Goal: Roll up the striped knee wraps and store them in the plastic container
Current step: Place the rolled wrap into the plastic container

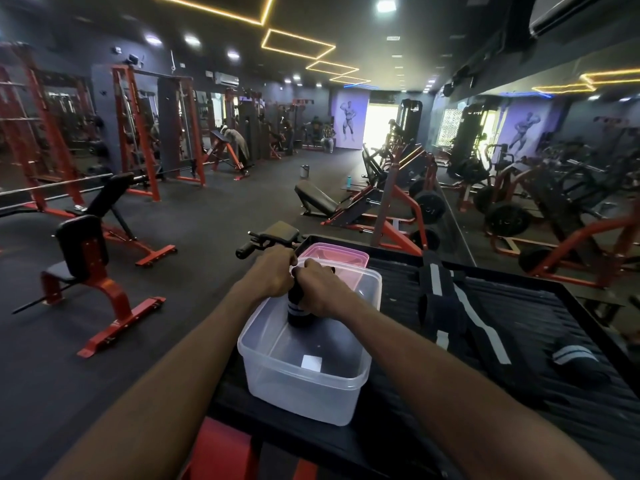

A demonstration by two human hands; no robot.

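A clear, rectangular plastic container (304, 379) was seen standing open at the near left edge of a black ribbed platform (540, 344). A pink translucent lid (334, 255) lay just beyond the container's far rim, touching or nearly touching it.

A rolled black knee wrap with pale stripes (296, 311) was held upright over the far part of the container, its lower end inside the container walls. Whether that end rested on the container floor could not be told. The left hand (273, 273) was curled around the upper left of the roll, and the right hand (322, 289) was curled around its upper right, so that the top of the roll was hidden between the 2 hands. The fingers of both hands were bent closely against the roll; individual fingertips were mostly hidden.

On the platform to the right of the container, an unrolled black knee wrap with a grey-white stripe (446, 306) was seen lying loosely, running from the far edge toward the near side. A second rolled striped wrap (576, 360) lay on its side near the platform's right edge, well apart from the container.

A small white square patch (311, 362) was visible at the container's base. Beyond the platform, red-framed gym benches (93, 271) stood on dark flooring.
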